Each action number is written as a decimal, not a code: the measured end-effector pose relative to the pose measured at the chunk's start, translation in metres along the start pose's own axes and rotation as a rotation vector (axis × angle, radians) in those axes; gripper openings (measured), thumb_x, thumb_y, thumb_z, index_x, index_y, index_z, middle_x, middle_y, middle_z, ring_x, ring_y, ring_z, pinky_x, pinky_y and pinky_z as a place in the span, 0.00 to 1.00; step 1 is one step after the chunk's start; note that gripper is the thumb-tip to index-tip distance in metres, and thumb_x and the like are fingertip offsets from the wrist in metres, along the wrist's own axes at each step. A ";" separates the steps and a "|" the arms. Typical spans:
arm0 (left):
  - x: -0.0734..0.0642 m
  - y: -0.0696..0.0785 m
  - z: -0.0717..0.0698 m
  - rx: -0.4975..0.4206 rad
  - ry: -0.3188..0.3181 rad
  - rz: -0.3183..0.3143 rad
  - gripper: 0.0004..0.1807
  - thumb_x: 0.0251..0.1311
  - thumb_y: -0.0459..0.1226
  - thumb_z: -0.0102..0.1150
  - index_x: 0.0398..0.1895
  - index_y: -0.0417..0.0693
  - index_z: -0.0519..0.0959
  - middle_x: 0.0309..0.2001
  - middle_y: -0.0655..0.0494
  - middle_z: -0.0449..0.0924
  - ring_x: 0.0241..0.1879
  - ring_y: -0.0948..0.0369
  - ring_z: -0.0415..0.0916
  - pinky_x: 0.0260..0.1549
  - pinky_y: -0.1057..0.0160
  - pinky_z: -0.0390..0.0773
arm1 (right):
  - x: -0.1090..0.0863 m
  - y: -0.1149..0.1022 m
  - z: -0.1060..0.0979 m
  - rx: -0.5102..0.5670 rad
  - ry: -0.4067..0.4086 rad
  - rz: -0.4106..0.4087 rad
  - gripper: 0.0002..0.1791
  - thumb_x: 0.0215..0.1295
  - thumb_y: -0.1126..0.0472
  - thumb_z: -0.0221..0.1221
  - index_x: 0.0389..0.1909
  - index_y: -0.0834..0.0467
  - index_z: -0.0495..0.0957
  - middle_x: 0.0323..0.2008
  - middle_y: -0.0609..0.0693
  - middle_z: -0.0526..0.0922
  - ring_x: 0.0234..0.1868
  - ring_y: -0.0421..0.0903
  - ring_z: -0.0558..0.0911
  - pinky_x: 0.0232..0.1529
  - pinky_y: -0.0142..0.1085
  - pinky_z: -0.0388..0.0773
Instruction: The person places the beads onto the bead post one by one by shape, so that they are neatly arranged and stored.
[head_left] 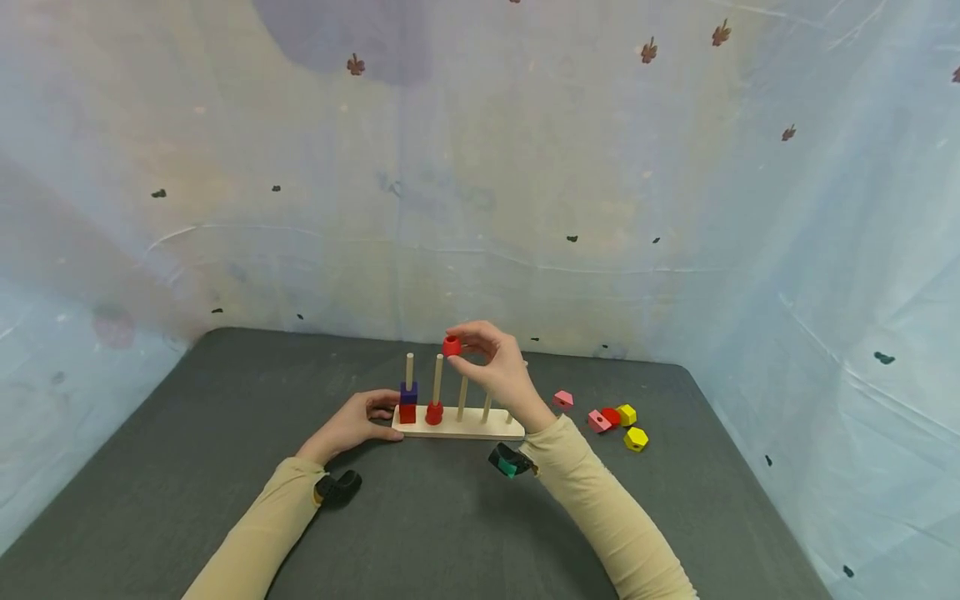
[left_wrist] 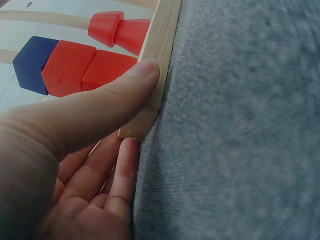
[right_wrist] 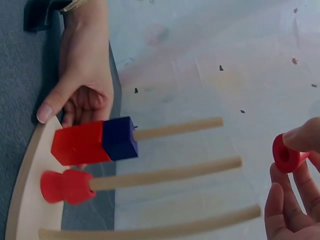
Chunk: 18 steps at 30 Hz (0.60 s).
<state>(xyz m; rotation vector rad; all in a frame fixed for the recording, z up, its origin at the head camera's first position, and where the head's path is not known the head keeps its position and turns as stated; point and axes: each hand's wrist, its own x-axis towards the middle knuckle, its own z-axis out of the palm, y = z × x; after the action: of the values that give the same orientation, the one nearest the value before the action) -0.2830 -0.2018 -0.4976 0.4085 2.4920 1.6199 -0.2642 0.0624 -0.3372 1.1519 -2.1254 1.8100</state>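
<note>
My right hand (head_left: pixel 495 367) pinches a red flared bead (head_left: pixel 452 346) between thumb and fingers, high by the top of the second peg (head_left: pixel 437 379). In the right wrist view, the bead's hole (right_wrist: pixel 285 155) faces the pegs. With thumb and fingers, my left hand (head_left: pixel 352 427) grips the left end of a wooden peg board (head_left: pixel 465 427). The leftmost peg carries red cubes (left_wrist: pixel 70 67) with a blue cube (right_wrist: pixel 120 139) on top. Low on the second peg sit two red flared beads (left_wrist: pixel 120 31). The third peg (right_wrist: pixel 150 227) is bare.
Right of the board lie pink beads (head_left: pixel 563 400), a red bead (head_left: pixel 611 417) and yellow beads (head_left: pixel 636 439). All rest on a dark grey table (head_left: pixel 420 525). A pale patterned curtain (head_left: pixel 480 167) hangs behind and at both sides.
</note>
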 end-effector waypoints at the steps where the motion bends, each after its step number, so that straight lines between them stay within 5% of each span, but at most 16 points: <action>1: 0.000 0.001 0.000 0.000 0.002 -0.005 0.41 0.43 0.39 0.77 0.62 0.38 0.70 0.58 0.42 0.73 0.54 0.50 0.73 0.54 0.53 0.74 | 0.000 0.001 0.002 -0.002 0.002 0.004 0.17 0.60 0.75 0.61 0.51 0.70 0.76 0.48 0.66 0.76 0.49 0.59 0.78 0.52 0.45 0.76; 18: 0.000 0.002 0.001 -0.005 0.007 -0.024 0.41 0.43 0.39 0.77 0.62 0.38 0.71 0.58 0.43 0.73 0.54 0.51 0.73 0.54 0.52 0.74 | -0.002 0.012 0.027 -0.022 0.082 0.089 0.18 0.60 0.75 0.61 0.52 0.69 0.76 0.50 0.66 0.77 0.48 0.61 0.77 0.50 0.53 0.75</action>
<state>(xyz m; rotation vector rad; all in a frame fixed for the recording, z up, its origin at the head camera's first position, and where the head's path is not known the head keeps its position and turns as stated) -0.2824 -0.2005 -0.4962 0.3714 2.4881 1.6206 -0.2603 0.0394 -0.3550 0.9759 -2.1766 1.8316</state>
